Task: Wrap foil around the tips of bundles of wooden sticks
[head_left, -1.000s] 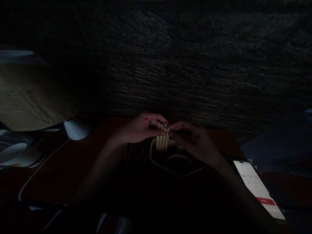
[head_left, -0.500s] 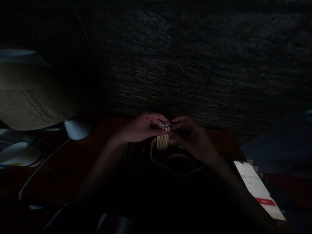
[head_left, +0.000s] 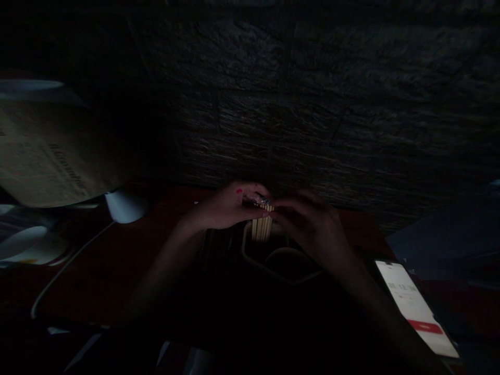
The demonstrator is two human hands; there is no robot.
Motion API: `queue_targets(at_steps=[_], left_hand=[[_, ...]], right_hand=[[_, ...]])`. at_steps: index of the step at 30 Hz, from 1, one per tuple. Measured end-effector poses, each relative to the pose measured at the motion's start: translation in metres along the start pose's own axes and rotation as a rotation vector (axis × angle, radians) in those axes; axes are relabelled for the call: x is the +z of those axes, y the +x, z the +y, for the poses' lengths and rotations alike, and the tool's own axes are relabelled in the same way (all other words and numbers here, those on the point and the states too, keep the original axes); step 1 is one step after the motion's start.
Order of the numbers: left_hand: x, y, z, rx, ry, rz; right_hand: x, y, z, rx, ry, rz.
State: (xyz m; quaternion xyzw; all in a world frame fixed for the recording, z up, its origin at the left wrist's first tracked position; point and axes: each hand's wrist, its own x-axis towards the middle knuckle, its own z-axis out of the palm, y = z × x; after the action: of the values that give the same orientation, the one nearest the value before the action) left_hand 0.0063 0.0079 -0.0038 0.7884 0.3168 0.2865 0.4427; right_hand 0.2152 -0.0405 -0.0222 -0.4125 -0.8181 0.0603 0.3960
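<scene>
Right hand: my right hand [head_left: 318, 224] has shifted; its forefinger, raised and bent half a second ago, now reaches left to the top of the sticks, with the thumb just below.
Left hand: my left hand [head_left: 224, 211] has barely moved, drifting only slightly right in the frame.
Left grip: closed around the upper part of the sticks, thumb across their near side.
Right grip: narrow, fingertips at the right edge of the sticks; I cannot tell whether they pinch anything.
Sticks: the pale bundle of sticks [head_left: 261, 229] stands roughly upright, just below the centre of the frame, as before.
Wrap: shiny clear wrap [head_left: 258, 198] shows at its top, between my hands.
Tray: an angular tray [head_left: 244, 247] lies beneath; I cannot tell if the sticks touch it.
Phone: a lit phone [head_left: 414, 307] rests at lower right.
Bench: dark reddish bench [head_left: 164, 219], below a stone-textured wall [head_left: 250, 114].
</scene>
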Motion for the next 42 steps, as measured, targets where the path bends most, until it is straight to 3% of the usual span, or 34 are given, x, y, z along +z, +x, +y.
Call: queue_targets(at_steps=[15, 23, 33, 42], left_hand=[[0.0011, -0.0009, 0.0004, 0.006, -0.001, -0.019], [0.0004, -0.001, 0.0014, -0.006, -0.014, -0.02], [-0.0009, -0.0026, -0.0012, -0.004, -0.049, -0.044], [-0.007, -0.007, 0.0004, -0.05, -0.075, -0.044]], right_hand=[[-0.0004, 0.0013, 0.0056, 0.045, 0.137, -0.075], [-0.0012, 0.0017, 0.0077, -0.003, 0.164, -0.068], [0.0034, -0.0031, 0.0088, 0.171, 0.337, -0.063], [0.0074, -0.003, 0.0087, 0.21, 0.458, -0.073]])
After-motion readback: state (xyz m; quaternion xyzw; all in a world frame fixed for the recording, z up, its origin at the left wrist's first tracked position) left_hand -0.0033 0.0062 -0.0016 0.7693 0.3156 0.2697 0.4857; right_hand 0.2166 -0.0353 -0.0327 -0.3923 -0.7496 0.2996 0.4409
